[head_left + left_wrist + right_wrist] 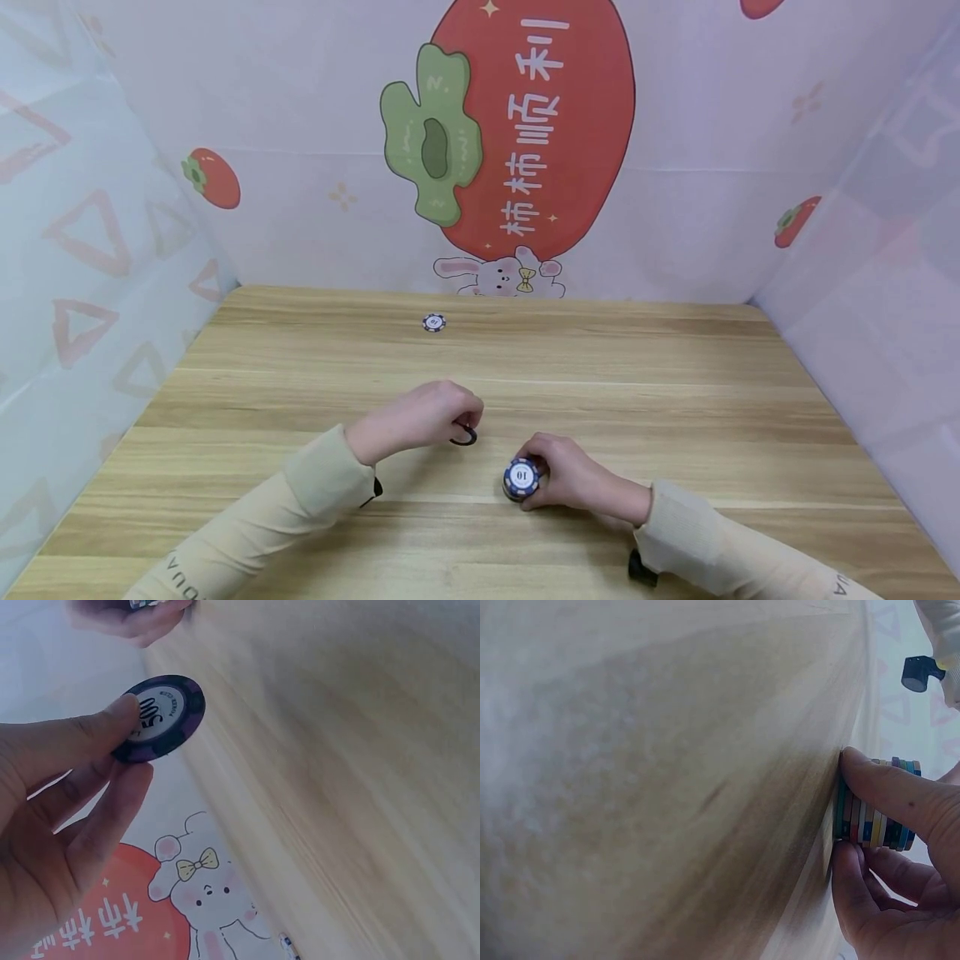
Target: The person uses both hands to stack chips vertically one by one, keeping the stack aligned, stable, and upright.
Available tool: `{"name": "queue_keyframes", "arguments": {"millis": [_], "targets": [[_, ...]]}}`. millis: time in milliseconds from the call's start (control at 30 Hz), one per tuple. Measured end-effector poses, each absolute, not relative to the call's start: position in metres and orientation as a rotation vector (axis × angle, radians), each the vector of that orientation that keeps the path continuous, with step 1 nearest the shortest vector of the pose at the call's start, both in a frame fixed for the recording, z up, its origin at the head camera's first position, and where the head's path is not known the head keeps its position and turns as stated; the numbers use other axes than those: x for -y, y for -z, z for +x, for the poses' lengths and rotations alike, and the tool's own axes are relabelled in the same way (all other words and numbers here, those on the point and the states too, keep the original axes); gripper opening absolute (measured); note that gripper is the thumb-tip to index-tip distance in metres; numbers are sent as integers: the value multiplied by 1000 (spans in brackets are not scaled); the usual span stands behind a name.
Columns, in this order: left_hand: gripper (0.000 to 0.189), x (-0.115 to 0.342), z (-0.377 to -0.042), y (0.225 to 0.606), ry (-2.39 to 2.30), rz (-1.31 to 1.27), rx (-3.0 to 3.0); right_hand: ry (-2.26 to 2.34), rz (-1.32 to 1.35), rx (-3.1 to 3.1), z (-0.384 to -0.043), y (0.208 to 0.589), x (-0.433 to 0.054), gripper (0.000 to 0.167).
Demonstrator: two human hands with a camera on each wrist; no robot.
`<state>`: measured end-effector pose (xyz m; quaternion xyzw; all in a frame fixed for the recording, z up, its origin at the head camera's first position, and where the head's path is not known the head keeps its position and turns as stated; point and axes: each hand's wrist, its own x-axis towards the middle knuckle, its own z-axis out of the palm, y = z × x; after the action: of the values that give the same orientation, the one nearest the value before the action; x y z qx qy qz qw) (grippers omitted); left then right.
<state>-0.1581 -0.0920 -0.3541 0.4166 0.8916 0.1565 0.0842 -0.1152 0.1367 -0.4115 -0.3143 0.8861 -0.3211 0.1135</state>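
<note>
A dark poker chip (174, 739) marked 500 is pinched between the thumb and fingers of my left hand (442, 414), held above the wooden table. To its right, my right hand (566, 473) grips a stack of poker chips (521, 478) around its sides. The top chip of that stack is blue and white and reads 10. In the right wrist view the stack (885, 817) shows several chips of mixed colours standing on the table, with my thumb on one side and fingers on the other.
One more blue and white poker chip (434, 322) lies flat near the table's far edge. The wooden table (637, 375) is enclosed by printed cloth walls at the back, left and right. A black wrist camera (919, 673) sits under my left sleeve.
</note>
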Motion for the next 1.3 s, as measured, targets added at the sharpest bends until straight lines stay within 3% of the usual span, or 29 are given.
{"name": "queue_keyframes", "arguments": {"millis": [367,967,1300], "targets": [[14,86,-160,360,-737,1154,-2513,967,-940,-2590,-115,410,-136,43],[7,76,-158,370,-1167,660,-2294,975,-949,-2590,-116,412,-137,42],[10,69,-156,378,-1310,538,-2166,1001,-952,-2582,-116,412,-137,44]]}}
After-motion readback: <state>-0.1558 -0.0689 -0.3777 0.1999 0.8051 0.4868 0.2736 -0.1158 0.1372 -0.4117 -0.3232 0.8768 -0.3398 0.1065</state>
